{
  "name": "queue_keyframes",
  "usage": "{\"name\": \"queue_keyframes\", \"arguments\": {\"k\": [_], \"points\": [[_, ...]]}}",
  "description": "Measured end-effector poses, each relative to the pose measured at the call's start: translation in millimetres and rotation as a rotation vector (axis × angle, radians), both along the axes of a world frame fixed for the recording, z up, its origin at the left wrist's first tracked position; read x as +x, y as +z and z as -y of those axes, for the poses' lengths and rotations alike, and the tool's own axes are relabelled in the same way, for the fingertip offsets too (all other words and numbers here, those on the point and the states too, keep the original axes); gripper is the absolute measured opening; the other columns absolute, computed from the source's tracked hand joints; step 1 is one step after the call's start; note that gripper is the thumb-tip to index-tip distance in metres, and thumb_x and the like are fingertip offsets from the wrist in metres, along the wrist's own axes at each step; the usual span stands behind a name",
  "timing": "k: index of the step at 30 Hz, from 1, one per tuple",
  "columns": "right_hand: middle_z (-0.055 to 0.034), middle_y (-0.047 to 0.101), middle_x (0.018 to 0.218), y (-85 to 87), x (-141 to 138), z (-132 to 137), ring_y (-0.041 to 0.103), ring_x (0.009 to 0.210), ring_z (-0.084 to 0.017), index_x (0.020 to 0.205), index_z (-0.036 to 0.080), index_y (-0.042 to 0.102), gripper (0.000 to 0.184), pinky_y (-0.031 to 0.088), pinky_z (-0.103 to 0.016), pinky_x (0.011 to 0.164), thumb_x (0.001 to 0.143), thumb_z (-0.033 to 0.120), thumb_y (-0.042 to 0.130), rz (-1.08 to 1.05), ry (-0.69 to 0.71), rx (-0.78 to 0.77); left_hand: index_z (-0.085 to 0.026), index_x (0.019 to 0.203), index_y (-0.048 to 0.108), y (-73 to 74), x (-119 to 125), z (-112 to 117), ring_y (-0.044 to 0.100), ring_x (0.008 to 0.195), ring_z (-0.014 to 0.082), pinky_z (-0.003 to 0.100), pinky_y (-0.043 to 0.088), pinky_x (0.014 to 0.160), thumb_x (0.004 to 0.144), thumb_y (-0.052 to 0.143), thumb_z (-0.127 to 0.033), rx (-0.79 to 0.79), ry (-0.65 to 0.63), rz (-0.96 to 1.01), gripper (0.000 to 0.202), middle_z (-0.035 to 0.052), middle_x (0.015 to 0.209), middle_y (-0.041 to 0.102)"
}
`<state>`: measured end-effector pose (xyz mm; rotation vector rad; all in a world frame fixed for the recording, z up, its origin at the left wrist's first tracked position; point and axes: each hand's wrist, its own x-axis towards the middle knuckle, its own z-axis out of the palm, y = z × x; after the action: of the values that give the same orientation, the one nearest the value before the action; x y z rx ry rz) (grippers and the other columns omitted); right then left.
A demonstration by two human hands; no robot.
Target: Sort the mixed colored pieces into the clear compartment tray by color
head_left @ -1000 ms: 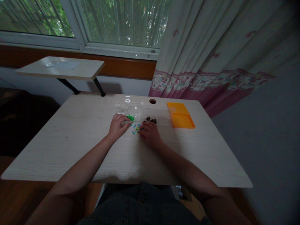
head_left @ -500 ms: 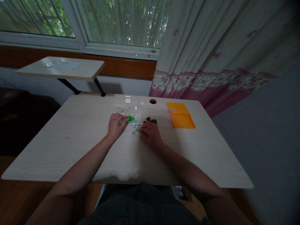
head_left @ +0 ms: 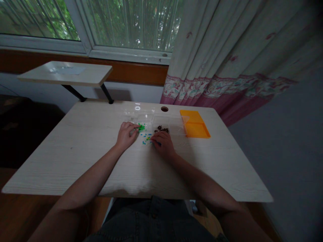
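Note:
My left hand rests at the near left edge of a clear plastic compartment box, its fingers bent together by a heap of small green pieces. Whatever its fingertips may hold is too small to make out. My right hand is low over the table, thumb and fingers pinched beside loose blue and yellow pieces. Anything in that pinch is hidden. Small dark brown pieces lie in another compartment, just beyond the right hand.
An open orange case lies right of the clear box. Behind the box, the pale wooden table has a round hole. A small raised shelf stands at the back left. A curtain hangs behind the right side.
Both hands have barely moved; the left fingertips shift slightly by the green pieces, and the right hand has shifted slightly to the right.

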<state>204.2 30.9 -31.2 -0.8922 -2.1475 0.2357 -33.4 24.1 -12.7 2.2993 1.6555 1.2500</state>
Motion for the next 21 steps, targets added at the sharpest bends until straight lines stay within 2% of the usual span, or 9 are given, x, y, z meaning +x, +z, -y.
{"name": "queue_keyframes", "arguments": {"k": [4,8,21], "points": [[-0.005,0.072,0.094,2.3,-1,-1,0.061,0.095,-0.02,0.092,0.023,0.074,0.013,0.048,-0.038,0.093,0.09,0.028,0.062,-0.032,0.002,-0.004,-0.026,0.111,0.069,6.0,7,7,0.055,0.095,0.0207,0.038,0.043,0.089,0.092,0.056,-0.034,-0.02,-0.226,-0.065,0.024,0.0057,0.096,0.063],[-0.0055,0.072,0.093,1.8,-2,-1,0.061,0.094,-0.019,0.092,0.022,0.074,0.014,0.049,-0.037,0.09,0.09,0.029,0.061,-0.061,0.009,-0.026,-0.027,0.115,0.067,7.2,13,10,0.056,0.097,0.0212,0.038,0.043,0.09,0.093,0.056,-0.037,-0.042,-0.346,-0.138,0.027,0.0061,0.096,0.063],[-0.0058,0.071,0.093,-0.4,-6,2,0.061,0.094,-0.02,0.094,0.024,0.075,0.016,0.049,-0.036,0.089,0.091,0.029,0.061,-0.037,-0.024,-0.07,-0.026,0.105,0.07,2.4,16,8,0.057,0.094,0.0209,0.038,0.045,0.087,0.094,0.054,-0.039,-0.03,-0.345,-0.219,0.023,0.0059,0.093,0.066]]}}
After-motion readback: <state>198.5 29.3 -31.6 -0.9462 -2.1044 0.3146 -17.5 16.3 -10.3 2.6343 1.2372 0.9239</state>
